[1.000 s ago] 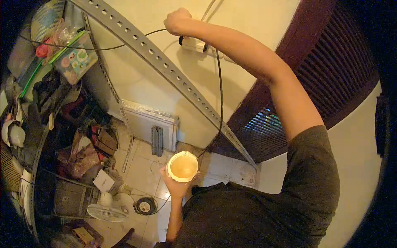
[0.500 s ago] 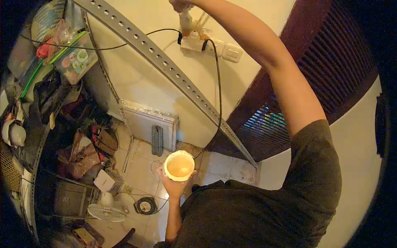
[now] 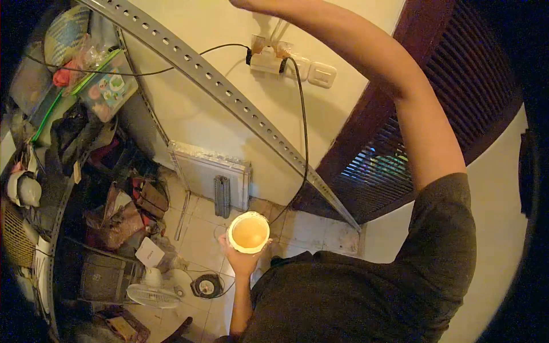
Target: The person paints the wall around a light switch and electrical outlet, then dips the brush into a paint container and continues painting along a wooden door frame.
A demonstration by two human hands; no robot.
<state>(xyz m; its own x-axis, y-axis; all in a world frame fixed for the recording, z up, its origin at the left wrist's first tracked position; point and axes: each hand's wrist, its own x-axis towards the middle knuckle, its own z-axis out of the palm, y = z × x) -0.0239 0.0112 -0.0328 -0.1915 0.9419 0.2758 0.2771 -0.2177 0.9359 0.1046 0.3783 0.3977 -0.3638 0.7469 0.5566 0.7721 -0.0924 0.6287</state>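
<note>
My left hand [image 3: 242, 260] is wrapped round a round white tub [image 3: 249, 232], held upright at the lower middle, its open top showing a pale, yellowish inside. My right arm reaches up along the yellow wall [image 3: 197, 108]. At the top edge only a part of my right hand [image 3: 245, 3] shows; its fingers and anything in them are cut off by the frame. Below that hand, a white socket block [image 3: 266, 62] with black plugs sits on the wall, beside a light switch [image 3: 322, 75].
A perforated metal bar [image 3: 229, 90] slants across the view. A black cable [image 3: 305, 114] hangs from the socket. Bags and boxes fill the shelf at left. A white fan [image 3: 153, 294] and a cable reel [image 3: 206, 285] are low down. A dark louvred panel [image 3: 469, 86] stands at right.
My right hand has moved up and left, mostly out of the frame, and the brush-like thing under it no longer shows. The tub stays in my left hand.
</note>
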